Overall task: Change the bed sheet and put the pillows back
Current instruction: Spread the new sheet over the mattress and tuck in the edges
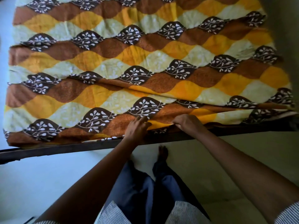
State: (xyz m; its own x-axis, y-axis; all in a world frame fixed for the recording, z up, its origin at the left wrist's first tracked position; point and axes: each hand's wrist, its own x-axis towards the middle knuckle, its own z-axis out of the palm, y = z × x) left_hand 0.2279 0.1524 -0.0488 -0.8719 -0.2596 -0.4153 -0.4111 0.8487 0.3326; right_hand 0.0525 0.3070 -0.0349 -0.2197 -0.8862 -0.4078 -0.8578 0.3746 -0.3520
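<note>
Left hand (137, 127) presses, right hand (186, 123) pinches one sheet (129, 65).

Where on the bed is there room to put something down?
The flat sheet beyond the long fold is free, and so is the near left part beside the left hand. It is crowded at the near edge, where the right hand grips the sheet.
</note>
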